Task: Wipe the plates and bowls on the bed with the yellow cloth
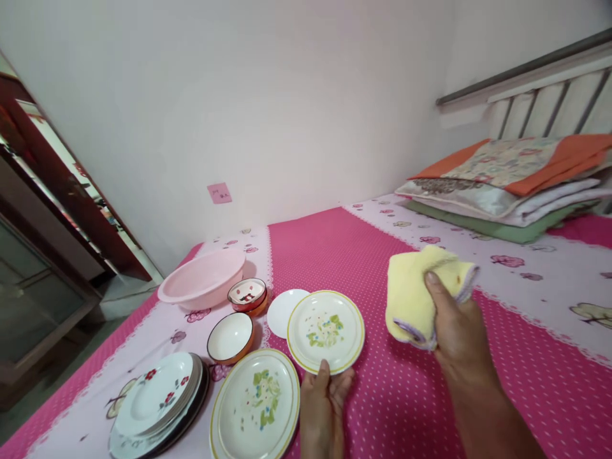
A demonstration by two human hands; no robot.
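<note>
My left hand [324, 401] grips the near rim of a small yellow-rimmed plate [327, 331] with a green floral print, thumb on top and fingers beneath. That plate partly covers a plain white plate [283, 312] behind it. In my right hand [456, 325] is a folded yellow cloth [414, 296] with a purple edge, raised above the bed to the right of the plate. A larger plate [255, 405] of the same floral pattern lies to the left of my left hand.
Left of these sit a stack of plates [155, 395], an orange bowl [231, 338], a stack of patterned bowls [247, 293] and a pink basin [203, 277]. Everything rests on a pink bedspread [315, 245] against a white wall. Folded bedding [507, 172] lies at the right.
</note>
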